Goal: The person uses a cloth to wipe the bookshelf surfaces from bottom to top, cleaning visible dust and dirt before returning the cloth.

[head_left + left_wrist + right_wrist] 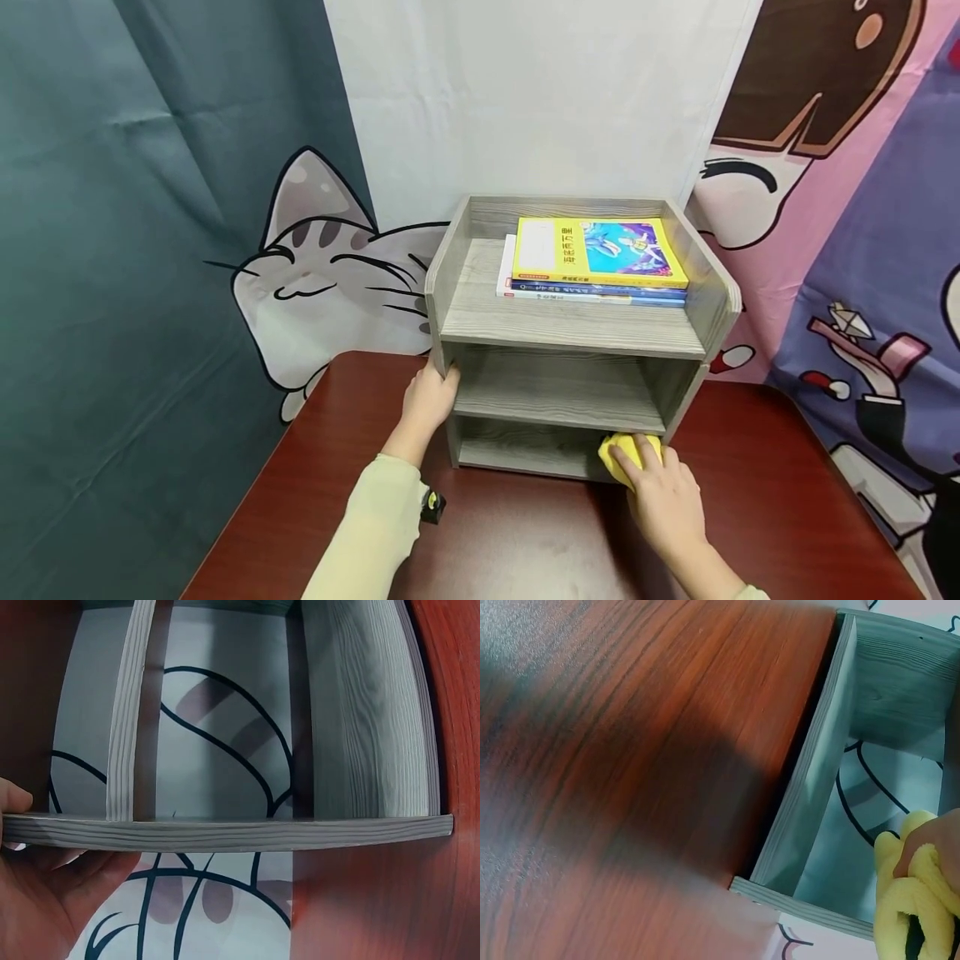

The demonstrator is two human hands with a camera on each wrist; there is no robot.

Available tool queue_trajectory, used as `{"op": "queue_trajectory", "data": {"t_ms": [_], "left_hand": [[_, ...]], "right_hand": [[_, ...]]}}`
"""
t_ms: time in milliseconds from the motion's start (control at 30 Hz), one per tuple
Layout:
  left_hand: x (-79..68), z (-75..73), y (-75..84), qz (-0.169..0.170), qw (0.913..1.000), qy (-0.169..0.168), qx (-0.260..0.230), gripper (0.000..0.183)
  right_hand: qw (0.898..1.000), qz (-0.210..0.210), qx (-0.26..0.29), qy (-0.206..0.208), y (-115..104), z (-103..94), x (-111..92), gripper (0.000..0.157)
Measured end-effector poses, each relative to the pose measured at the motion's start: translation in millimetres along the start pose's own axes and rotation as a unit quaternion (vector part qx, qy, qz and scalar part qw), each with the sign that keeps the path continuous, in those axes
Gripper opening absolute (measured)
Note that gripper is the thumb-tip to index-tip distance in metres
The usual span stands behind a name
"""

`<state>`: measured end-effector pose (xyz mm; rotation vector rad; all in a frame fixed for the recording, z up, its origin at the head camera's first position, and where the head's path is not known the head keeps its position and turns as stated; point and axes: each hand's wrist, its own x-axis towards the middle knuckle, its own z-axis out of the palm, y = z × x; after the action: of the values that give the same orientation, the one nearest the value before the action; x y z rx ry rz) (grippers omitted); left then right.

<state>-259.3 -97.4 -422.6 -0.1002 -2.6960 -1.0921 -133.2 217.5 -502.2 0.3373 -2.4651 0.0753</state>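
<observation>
A small grey wood-grain shelf unit stands on the table, with an upper tray and two open compartments below. My left hand grips the edge of its left side panel; in the left wrist view the thumb is on one side of the board and the fingers are on the other. At the lower right, my right hand holds a bunched yellow cloth at the front of the bottom compartment. The cloth hides part of that compartment's right end, and whether it touches the boards cannot be told.
A stack of books, with a yellow-covered book on top, lies in the upper tray. The reddish-brown table extends in front and to both sides. Behind hangs a cartoon-printed curtain, close to the unit's back.
</observation>
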Motion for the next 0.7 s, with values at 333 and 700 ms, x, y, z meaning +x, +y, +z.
{"op": "queue_trajectory", "data": {"t_ms": [333,700], "left_hand": [[4.2,-3.6,-1.4,-0.011,0.9999,0.001,-0.005,0.047],[2.4,0.9,-0.4,-0.006,1.0000,-0.003,-0.004,0.047]], "right_hand": [[1.000,-0.010,-0.023,0.009,-1.9,10.7,5.2,0.054],[0.995,0.073,-0.037,0.062,-6.9,38.2,-3.5,0.047]]}}
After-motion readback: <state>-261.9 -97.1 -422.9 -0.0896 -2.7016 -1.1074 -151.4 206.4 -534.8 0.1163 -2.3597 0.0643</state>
